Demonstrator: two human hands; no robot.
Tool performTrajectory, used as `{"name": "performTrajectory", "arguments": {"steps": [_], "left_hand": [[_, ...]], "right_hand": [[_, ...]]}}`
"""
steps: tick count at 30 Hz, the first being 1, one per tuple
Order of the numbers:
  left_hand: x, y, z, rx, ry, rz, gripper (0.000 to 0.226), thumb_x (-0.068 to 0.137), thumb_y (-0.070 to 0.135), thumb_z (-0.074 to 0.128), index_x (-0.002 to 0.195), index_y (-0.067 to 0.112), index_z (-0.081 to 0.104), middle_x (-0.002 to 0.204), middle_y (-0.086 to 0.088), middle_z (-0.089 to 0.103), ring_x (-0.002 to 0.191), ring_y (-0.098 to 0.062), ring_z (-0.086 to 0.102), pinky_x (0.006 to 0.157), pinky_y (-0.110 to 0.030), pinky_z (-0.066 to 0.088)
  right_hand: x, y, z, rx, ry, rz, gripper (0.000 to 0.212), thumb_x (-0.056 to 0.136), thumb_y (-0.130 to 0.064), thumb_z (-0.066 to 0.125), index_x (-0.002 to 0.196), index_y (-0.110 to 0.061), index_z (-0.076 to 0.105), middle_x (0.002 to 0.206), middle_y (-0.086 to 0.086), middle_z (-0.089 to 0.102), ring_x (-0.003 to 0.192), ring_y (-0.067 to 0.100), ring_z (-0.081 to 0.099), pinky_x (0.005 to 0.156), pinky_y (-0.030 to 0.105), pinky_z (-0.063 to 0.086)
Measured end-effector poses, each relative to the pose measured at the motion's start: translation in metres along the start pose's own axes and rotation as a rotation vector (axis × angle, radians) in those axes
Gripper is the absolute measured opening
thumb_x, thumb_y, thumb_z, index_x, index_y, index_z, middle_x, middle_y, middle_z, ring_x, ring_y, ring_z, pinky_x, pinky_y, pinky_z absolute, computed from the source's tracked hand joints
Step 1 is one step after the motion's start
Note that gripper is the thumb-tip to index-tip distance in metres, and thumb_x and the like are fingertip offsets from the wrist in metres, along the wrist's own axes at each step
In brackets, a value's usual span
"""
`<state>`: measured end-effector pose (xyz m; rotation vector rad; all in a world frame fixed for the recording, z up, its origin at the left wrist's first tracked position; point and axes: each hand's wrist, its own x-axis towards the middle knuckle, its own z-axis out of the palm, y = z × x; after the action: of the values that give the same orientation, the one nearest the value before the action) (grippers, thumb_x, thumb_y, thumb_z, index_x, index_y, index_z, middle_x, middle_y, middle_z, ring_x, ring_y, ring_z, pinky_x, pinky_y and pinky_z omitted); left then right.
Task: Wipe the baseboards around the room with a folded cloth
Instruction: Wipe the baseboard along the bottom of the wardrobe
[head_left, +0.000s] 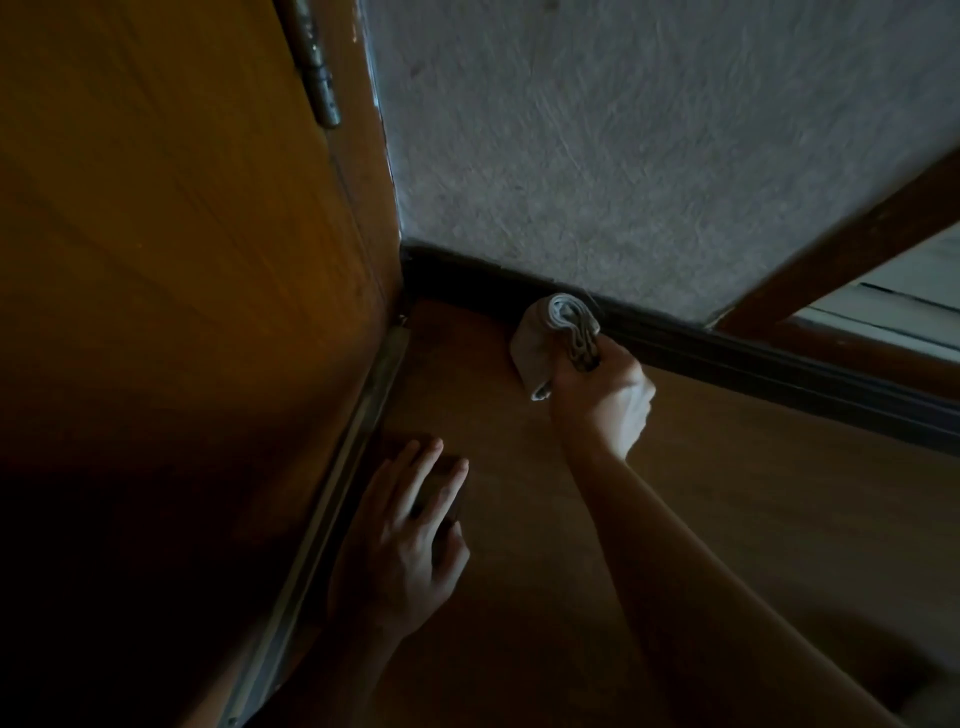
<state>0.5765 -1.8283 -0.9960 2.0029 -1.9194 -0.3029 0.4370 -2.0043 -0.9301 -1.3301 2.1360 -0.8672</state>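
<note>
A dark baseboard (727, 353) runs along the foot of a grey textured wall, from the corner by the door down to the right. My right hand (605, 397) grips a folded grey cloth (556, 338), and the cloth's folded end presses against the baseboard a little right of the corner. My left hand (410, 535) lies flat with straight fingers on the brown floor, over a small dark patch beside the door's bottom edge.
A brown wooden door (182, 260) with a metal hinge (322, 78) fills the left side, with a metal strip (332, 499) along its foot. A dark wooden beam (841, 249) slants across the right, with a pale surface behind it. Brown floor (519, 493) lies between.
</note>
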Motion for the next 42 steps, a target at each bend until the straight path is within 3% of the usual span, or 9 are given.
{"name": "performTrajectory", "arguments": {"steps": [8,12,16,22,30,35,42], "left_hand": [[0.000,0.001,0.001,0.012,-0.001,0.005,0.058,0.091,0.041,0.050,0.148,0.028,0.051,0.160,-0.001,0.037,0.148,-0.021,0.033,0.116,-0.044,0.034],[0.000,0.001,0.000,0.019,-0.013,-0.001,0.060,0.090,0.041,0.052,0.149,0.029,0.049,0.163,0.001,0.033,0.151,-0.018,0.027,0.118,-0.040,0.030],[0.000,0.001,-0.001,-0.019,0.016,0.008,0.059,0.088,0.036,0.055,0.147,0.027,0.053,0.161,0.001,0.036,0.150,-0.019,0.030,0.117,-0.044,0.035],[0.001,0.001,0.000,-0.027,0.024,0.008,0.060,0.086,0.034,0.056,0.146,0.026,0.054,0.160,0.000,0.038,0.149,-0.019,0.031,0.118,-0.042,0.032],[-0.001,-0.001,0.001,-0.045,0.018,0.000,0.060,0.087,0.035,0.055,0.147,0.026,0.053,0.162,0.001,0.035,0.151,-0.018,0.029,0.119,-0.041,0.032],[-0.001,-0.002,0.002,-0.048,0.024,0.011,0.060,0.088,0.036,0.055,0.147,0.026,0.053,0.162,0.001,0.035,0.151,-0.018,0.028,0.118,-0.041,0.034],[-0.001,-0.003,0.002,-0.045,0.029,0.019,0.060,0.087,0.035,0.056,0.147,0.026,0.053,0.162,0.001,0.036,0.150,-0.019,0.031,0.116,-0.045,0.036]], "right_hand": [[0.001,0.004,0.003,0.014,0.001,-0.039,0.026,0.084,-0.045,0.068,0.089,-0.020,0.070,0.087,-0.007,0.068,0.082,0.020,0.065,0.072,0.038,0.053],[-0.001,0.006,0.003,0.032,0.057,0.010,0.023,0.085,-0.040,0.068,0.080,-0.017,0.067,0.081,-0.005,0.065,0.079,0.022,0.063,0.068,0.033,0.045],[-0.011,-0.018,0.024,0.036,-0.035,-0.045,0.018,0.084,-0.033,0.066,0.092,-0.018,0.071,0.096,0.000,0.070,0.089,0.027,0.066,0.077,0.038,0.052],[-0.025,-0.048,0.056,0.067,-0.094,-0.061,0.018,0.085,-0.034,0.065,0.096,-0.021,0.071,0.097,-0.002,0.068,0.092,0.026,0.064,0.069,0.029,0.036],[-0.024,-0.042,0.052,0.042,-0.042,-0.046,0.020,0.084,-0.037,0.065,0.092,-0.020,0.071,0.091,-0.004,0.069,0.087,0.023,0.065,0.068,0.029,0.040],[-0.029,-0.057,0.061,0.060,-0.117,-0.112,0.024,0.085,-0.040,0.066,0.096,-0.020,0.071,0.095,-0.003,0.069,0.087,0.023,0.066,0.069,0.035,0.051],[-0.020,-0.040,0.046,0.032,-0.068,-0.060,0.019,0.085,-0.038,0.065,0.090,-0.021,0.070,0.087,-0.005,0.068,0.081,0.022,0.066,0.067,0.033,0.050]]}}
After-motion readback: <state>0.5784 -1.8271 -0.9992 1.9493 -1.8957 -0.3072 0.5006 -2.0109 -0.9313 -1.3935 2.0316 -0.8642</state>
